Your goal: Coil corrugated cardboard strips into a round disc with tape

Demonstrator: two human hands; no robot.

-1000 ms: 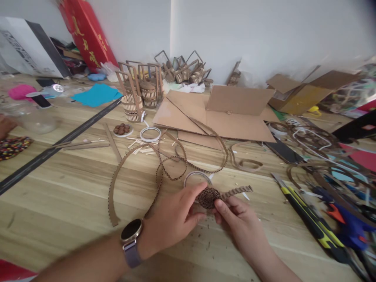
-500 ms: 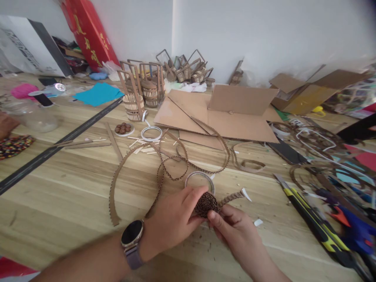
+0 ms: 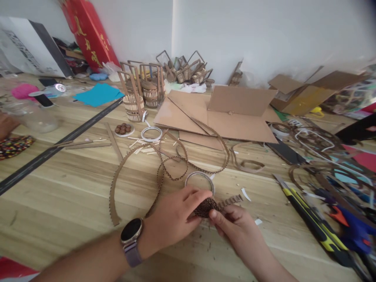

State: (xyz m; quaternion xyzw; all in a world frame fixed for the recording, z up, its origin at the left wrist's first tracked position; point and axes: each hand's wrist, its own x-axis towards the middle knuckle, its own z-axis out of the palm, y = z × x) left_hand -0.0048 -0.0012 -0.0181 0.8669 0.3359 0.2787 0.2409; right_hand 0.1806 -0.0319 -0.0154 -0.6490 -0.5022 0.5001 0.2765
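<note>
Between my hands is a tight coil of corrugated cardboard strip (image 3: 205, 207), dark brown with its wavy edge facing up. My left hand (image 3: 176, 215), with a watch on the wrist, curls its fingers and thumb around the coil's left side. My right hand (image 3: 235, 223) pinches the coil's right side with thumb and fingers. A short loose tail of the strip (image 3: 230, 201) sticks out to the right above my right fingers. Just behind the coil lies a roll of white double-sided tape (image 3: 212, 184), partly covered by my left hand.
Loose corrugated strips (image 3: 117, 172) loop across the table. A yellow-black utility knife (image 3: 311, 219) and a blue glue gun (image 3: 352, 227) lie at right. Flat cardboard (image 3: 241, 125), small baskets (image 3: 133, 105), another tape roll (image 3: 151, 133) and a dish of brown balls (image 3: 123, 129) stand behind.
The coil has tilted and dipped slightly while both hands keep hold. The loose tail has shifted left and down, away from the white paper scrap at its end.
</note>
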